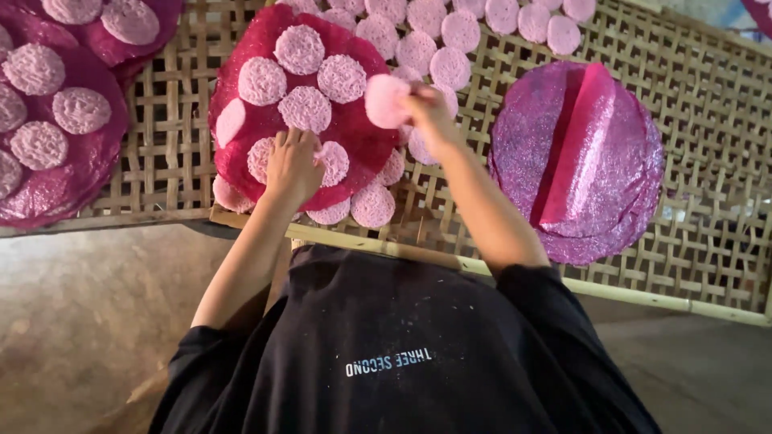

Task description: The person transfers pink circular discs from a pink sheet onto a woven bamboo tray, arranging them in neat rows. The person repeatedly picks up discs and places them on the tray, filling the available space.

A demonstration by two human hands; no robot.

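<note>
In the head view my right hand (428, 112) pinches a small pale pink disc (386, 100) by its edge above the big red sheet (354, 133), while my left hand (291, 165) lies flat with fingers spread on another disc there. The disc seems light, thin and brittle (I would grip the rim softly). All rests on a woven bamboo rack (708, 233) over a dim earth floor (88, 305).

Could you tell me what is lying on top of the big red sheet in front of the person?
Pale pink lacy discs lie on the red sheet. The left hand presses there, hiding what is beneath it.
</note>
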